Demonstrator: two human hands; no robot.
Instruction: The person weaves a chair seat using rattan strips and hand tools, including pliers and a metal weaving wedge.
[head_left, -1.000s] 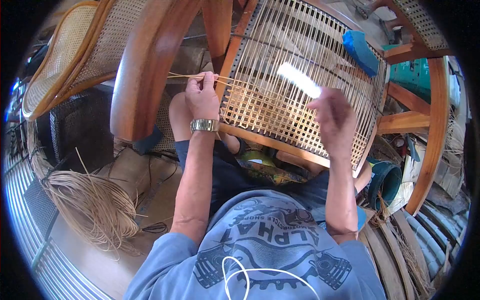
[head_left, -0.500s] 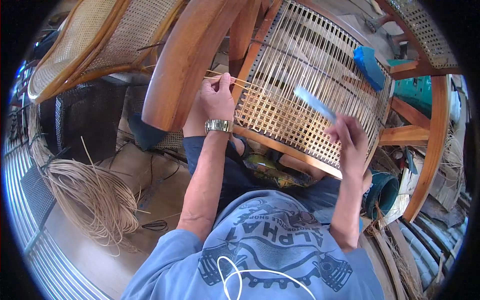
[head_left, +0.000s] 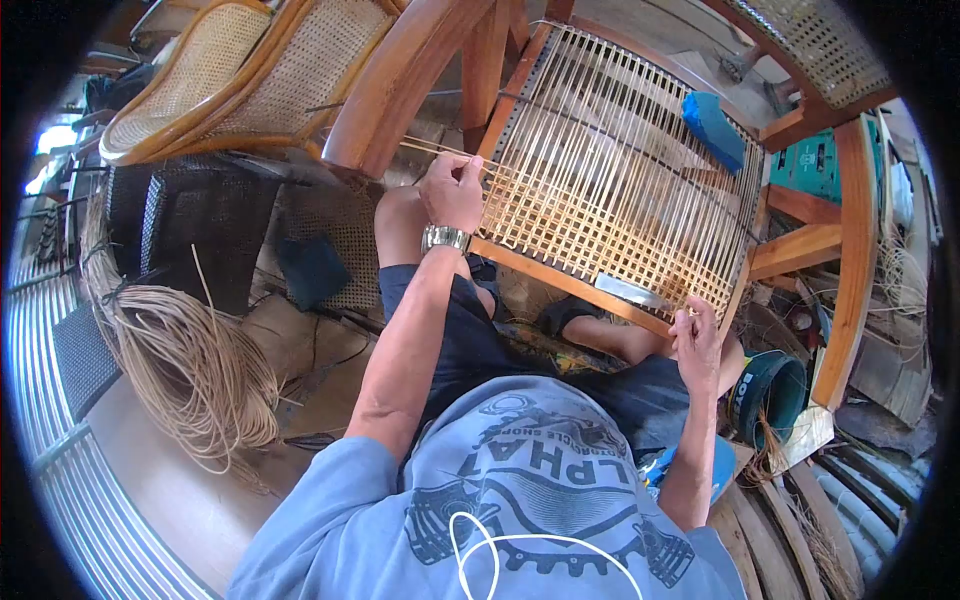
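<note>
A wooden chair frame (head_left: 560, 272) with a half-woven cane seat (head_left: 620, 160) leans over my lap. My left hand (head_left: 452, 190) pinches thin cane strands (head_left: 425, 147) at the seat's left edge; a metal watch sits on that wrist. My right hand (head_left: 696, 340) is low at the seat's near right corner, closed on a flat metal blade (head_left: 630, 291) that lies along the frame's front rail.
A bundle of loose cane (head_left: 190, 365) lies on the floor at left. Finished cane chairs (head_left: 240, 70) stand at the upper left. A blue cloth (head_left: 712, 125) rests on the seat's far side. A dark green bucket (head_left: 765, 385) sits at right, beside wooden frames.
My right hand has come down from above the seat to its near right corner, bringing the blade with it. My left hand stays on the strands.
</note>
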